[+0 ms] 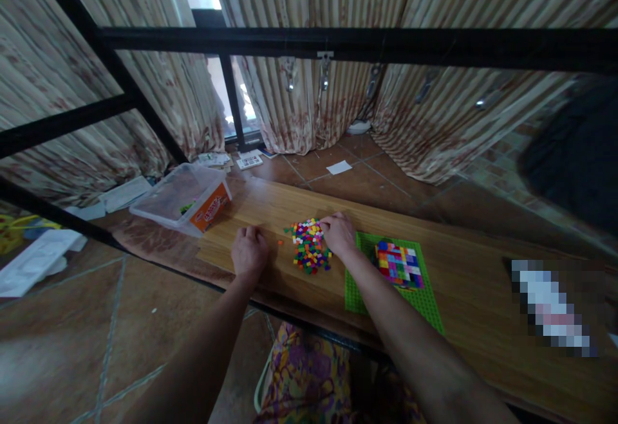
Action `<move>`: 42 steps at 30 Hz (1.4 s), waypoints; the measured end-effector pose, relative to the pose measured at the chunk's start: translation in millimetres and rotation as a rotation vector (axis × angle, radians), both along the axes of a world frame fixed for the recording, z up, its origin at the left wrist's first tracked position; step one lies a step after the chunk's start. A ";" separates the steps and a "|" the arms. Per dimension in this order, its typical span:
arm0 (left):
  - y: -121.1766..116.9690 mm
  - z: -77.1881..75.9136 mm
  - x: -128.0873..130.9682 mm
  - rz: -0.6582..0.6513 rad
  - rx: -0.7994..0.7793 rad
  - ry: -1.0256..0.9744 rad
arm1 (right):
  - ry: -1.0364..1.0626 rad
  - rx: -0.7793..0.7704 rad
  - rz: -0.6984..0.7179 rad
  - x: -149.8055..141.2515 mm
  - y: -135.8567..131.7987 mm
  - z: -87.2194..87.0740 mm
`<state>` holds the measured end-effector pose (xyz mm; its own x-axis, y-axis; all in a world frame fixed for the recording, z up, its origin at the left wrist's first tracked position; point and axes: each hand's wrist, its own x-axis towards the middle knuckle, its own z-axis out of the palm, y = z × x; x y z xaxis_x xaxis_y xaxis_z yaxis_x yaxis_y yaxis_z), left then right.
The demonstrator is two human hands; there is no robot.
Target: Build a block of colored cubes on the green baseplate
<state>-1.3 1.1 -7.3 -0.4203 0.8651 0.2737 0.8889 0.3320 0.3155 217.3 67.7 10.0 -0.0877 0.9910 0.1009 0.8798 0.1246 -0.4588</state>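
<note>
Small colourful building bricks (pixel 311 247) lie in a loose pile on the wooden table. My right hand (pixel 339 232) is at the pile's upper right edge, thumb and fingers pinched together; anything between them is too small to make out. To the left of the pile my left hand (pixel 248 251) rests on the table with curled fingers, its palm hidden. One orange brick (pixel 280 242) lies apart, between my left hand and the pile. Under my right forearm is a green studded baseplate (pixel 355 289), partly covered. A multicoloured brick block (pixel 400 263) stands on it.
A clear plastic box (pixel 167 195) with an orange label sits at the table's left end, a few green pieces inside. A blurred, pixelated object (pixel 550 308) lies at the right. A black metal frame (pixel 309 39) crosses beyond the table (pixel 473 269). Papers (pixel 339 167) lie on the floor.
</note>
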 end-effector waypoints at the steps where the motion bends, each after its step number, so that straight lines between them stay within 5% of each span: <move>1: -0.1 -0.1 -0.1 -0.001 0.000 0.003 | 0.001 0.004 0.002 0.1 -1.5 -0.5; 25: -0.6 3.1 1.1 0.004 -0.018 -0.022 | 0.094 0.005 -0.125 -19.6 -1.0 5.0; 32: -0.6 7.0 -1.9 0.032 0.047 -0.189 | 0.572 0.073 -0.040 6.1 -62.8 15.4; 37: -23.1 19.3 7.9 0.039 0.232 -0.440 | 0.804 -0.122 -0.065 24.8 -123.2 7.2; 39: -49.1 24.1 27.6 -0.058 0.275 -0.649 | 0.865 -0.193 -0.041 28.0 -143.8 7.6; 42: -98.6 28.3 70.2 -0.372 0.119 -1.058 | 0.950 -0.279 -0.027 28.7 -169.1 12.1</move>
